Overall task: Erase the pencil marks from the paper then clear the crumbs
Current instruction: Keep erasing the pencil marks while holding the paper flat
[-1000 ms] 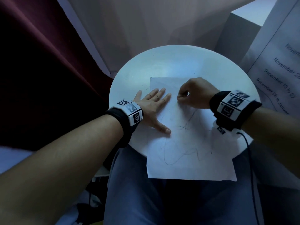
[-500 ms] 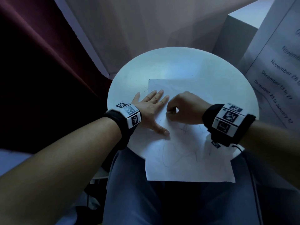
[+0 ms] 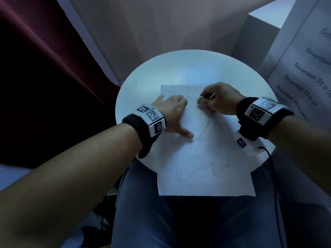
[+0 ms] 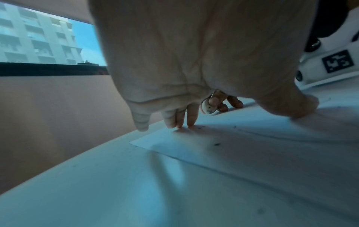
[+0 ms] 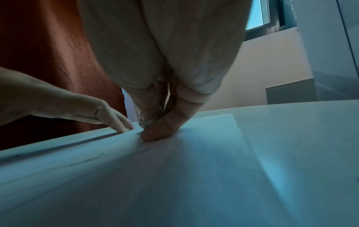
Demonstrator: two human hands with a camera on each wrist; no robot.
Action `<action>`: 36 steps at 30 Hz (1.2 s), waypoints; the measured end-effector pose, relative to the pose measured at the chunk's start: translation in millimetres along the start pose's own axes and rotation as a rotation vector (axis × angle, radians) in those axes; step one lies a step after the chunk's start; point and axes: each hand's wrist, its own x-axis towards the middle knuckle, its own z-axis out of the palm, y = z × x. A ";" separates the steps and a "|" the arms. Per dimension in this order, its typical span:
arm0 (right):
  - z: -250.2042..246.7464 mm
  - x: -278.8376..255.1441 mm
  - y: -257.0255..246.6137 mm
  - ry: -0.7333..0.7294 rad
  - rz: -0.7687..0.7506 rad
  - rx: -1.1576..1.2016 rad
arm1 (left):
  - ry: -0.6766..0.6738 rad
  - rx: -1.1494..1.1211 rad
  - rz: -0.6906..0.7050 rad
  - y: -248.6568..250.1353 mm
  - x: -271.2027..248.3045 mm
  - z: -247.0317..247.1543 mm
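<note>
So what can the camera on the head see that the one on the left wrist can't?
Only the head view shows the whole paper, its looping pencil marks in the near half, and the near edge hanging off the round table.

Only the left wrist view shows the dark crumbs on the sheet and a window with a building outside.

Both show the left hand pressing the paper flat and the right hand pinching the eraser against it.

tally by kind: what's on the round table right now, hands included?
Hands: 2, left hand and right hand
Paper sheets: 1, paper
Erasers: 1, eraser, pinched in the right hand
Total: 4, on the table
</note>
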 end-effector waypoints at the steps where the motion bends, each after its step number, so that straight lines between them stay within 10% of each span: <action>1: 0.8 0.0 -0.2 0.012 -0.010 -0.005 | 0.018 -0.022 0.020 4.6 3.4 0.9; 9: 16.9 -16.8 -22.0 -0.093 -0.307 -0.253 | -0.094 -0.069 0.036 0.3 16.2 12.5; 14: -9.7 3.3 -7.3 0.050 -0.109 -0.206 | -0.130 -0.036 0.015 -0.1 15.0 9.9; 20: 12.8 -17.1 -24.1 -0.115 -0.256 -0.221 | -0.117 -0.058 0.035 -1.1 16.1 12.1; 24: -14.2 5.1 -5.1 0.052 -0.069 -0.187 | -0.131 -0.055 0.019 0.0 16.2 11.4; 36: -4.9 -4.5 -8.2 0.034 -0.168 -0.258 | -0.145 -0.050 0.030 -3.1 17.6 14.2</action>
